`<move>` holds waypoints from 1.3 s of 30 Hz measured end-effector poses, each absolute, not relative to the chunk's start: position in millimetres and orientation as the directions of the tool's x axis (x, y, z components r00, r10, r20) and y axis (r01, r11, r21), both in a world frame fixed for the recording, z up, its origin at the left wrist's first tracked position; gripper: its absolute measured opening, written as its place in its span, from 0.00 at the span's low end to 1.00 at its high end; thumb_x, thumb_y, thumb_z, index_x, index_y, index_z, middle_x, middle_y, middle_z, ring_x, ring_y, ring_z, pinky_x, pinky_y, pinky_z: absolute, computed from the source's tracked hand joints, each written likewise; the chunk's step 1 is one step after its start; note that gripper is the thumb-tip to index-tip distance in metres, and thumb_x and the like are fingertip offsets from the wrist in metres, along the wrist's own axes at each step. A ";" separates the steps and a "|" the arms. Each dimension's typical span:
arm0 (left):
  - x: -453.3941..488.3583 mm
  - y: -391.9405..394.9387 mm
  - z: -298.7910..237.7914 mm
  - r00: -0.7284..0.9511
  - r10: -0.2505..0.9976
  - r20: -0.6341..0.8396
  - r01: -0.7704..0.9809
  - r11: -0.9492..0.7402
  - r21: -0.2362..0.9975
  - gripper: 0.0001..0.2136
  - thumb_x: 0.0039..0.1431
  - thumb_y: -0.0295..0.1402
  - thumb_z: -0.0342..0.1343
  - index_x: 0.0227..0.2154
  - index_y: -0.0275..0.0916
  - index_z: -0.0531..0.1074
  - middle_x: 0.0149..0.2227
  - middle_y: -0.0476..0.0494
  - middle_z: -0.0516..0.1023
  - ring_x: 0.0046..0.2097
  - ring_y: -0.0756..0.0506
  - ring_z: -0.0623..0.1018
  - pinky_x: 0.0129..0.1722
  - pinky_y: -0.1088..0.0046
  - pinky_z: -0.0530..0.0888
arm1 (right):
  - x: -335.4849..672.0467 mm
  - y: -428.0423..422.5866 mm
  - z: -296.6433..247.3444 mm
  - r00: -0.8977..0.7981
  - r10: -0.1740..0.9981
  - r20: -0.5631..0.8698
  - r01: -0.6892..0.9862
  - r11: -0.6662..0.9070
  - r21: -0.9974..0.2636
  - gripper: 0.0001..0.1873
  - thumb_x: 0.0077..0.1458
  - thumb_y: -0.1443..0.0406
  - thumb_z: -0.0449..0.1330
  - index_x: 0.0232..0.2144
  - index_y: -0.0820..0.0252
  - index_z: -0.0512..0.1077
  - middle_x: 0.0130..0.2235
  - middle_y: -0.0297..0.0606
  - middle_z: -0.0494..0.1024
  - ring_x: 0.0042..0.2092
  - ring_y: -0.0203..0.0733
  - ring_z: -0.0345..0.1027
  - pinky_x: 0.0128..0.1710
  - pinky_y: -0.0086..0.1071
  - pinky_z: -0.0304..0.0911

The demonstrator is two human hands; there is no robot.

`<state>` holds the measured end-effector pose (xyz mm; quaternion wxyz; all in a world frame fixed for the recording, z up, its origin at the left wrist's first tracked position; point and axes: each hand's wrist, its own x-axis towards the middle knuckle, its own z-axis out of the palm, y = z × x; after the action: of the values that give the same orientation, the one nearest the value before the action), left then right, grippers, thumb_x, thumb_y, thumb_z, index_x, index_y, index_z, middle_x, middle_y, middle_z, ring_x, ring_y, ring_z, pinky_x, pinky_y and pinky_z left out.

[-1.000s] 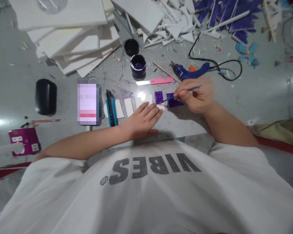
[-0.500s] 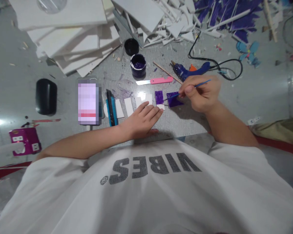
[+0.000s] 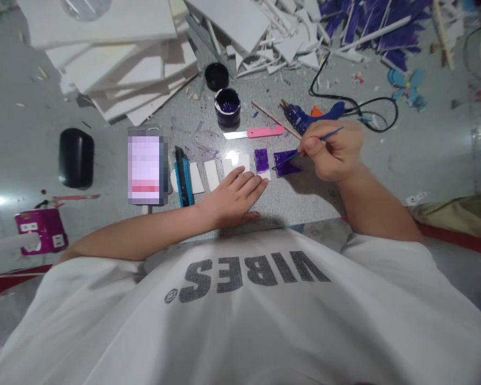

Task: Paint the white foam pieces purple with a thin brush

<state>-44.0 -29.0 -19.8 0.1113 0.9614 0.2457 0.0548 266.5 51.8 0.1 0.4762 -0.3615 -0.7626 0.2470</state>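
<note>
My right hand (image 3: 331,152) pinches a thin blue paintbrush (image 3: 291,156), its tip low between two small painted pieces. To the left of the tip lies a card-like piece (image 3: 261,160), purple over most of its face with a white lower end. On the other side is a glossy purple piece (image 3: 286,163), partly covered by the brush. My left hand (image 3: 240,195) rests flat, its fingers stretched out, with a fingertip at the white end of the first piece. Several unpainted white strips (image 3: 211,175) lie beyond and left of it.
An open jar of dark purple paint (image 3: 227,109), its black lid (image 3: 216,76), a pink-handled knife (image 3: 264,132), a glue gun (image 3: 300,115), and a thin stick (image 3: 274,118) lie ahead. A blue cutter (image 3: 183,176) and a phone (image 3: 146,168) are left. White board scraps (image 3: 288,45) pile behind.
The brush tip has shifted slightly right and toward me, off the edge of the left-hand purple piece. Purple now reaches a little lower on that piece. My left hand stays put.
</note>
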 end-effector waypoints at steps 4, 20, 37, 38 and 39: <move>-43.3 -28.1 -17.0 0.881 0.472 0.031 0.456 -0.865 0.210 0.41 0.84 0.51 0.63 0.85 0.25 0.65 0.75 0.19 0.82 0.77 0.24 0.78 0.84 0.36 0.68 | 264.3 53.8 1.7 -0.182 0.818 0.546 0.268 0.575 -0.773 0.33 0.76 0.35 0.66 0.27 0.46 0.81 0.22 0.33 0.77 0.22 0.40 0.66 0.24 0.41 0.64; -37.8 -30.7 -3.1 0.869 0.492 0.043 0.485 -0.867 0.117 0.41 0.85 0.52 0.57 0.85 0.21 0.66 0.83 0.12 0.72 0.80 0.19 0.75 0.78 0.37 0.71 | 266.0 84.8 -19.9 -0.054 0.939 0.339 0.158 0.343 -0.926 0.33 0.63 0.26 0.74 0.36 0.44 0.83 0.28 0.31 0.85 0.26 0.41 0.74 0.25 0.41 0.66; -19.8 -65.6 17.5 0.798 0.567 -0.204 0.593 -0.799 0.100 0.58 0.73 0.69 0.70 0.90 0.36 0.61 0.92 0.14 0.50 0.70 0.19 0.81 0.55 0.50 0.80 | 233.5 135.0 21.8 -0.308 0.808 0.503 0.312 0.585 -0.749 0.29 0.69 0.30 0.72 0.46 0.43 0.85 0.41 0.39 0.90 0.37 0.47 0.82 0.37 0.45 0.77; -19.2 -65.5 17.3 0.798 0.563 -0.215 0.591 -0.801 0.098 0.57 0.74 0.69 0.70 0.91 0.36 0.60 0.92 0.13 0.50 0.70 0.19 0.81 0.54 0.51 0.80 | 230.6 137.6 20.9 -0.318 0.800 0.510 0.320 0.596 -0.736 0.30 0.69 0.29 0.71 0.46 0.43 0.86 0.41 0.39 0.90 0.37 0.47 0.82 0.37 0.46 0.76; -18.5 -65.4 17.3 0.797 0.561 -0.225 0.591 -0.801 0.094 0.56 0.75 0.68 0.69 0.91 0.36 0.60 0.92 0.13 0.50 0.70 0.19 0.81 0.54 0.51 0.80 | 227.4 139.2 20.4 -0.322 0.794 0.516 0.326 0.604 -0.727 0.31 0.70 0.27 0.69 0.46 0.43 0.86 0.41 0.39 0.90 0.37 0.47 0.82 0.36 0.46 0.75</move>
<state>-18.5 -65.4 17.3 0.0798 0.9444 0.3049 -0.0935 227.4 139.2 20.4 0.4551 -0.3630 -0.7715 0.2570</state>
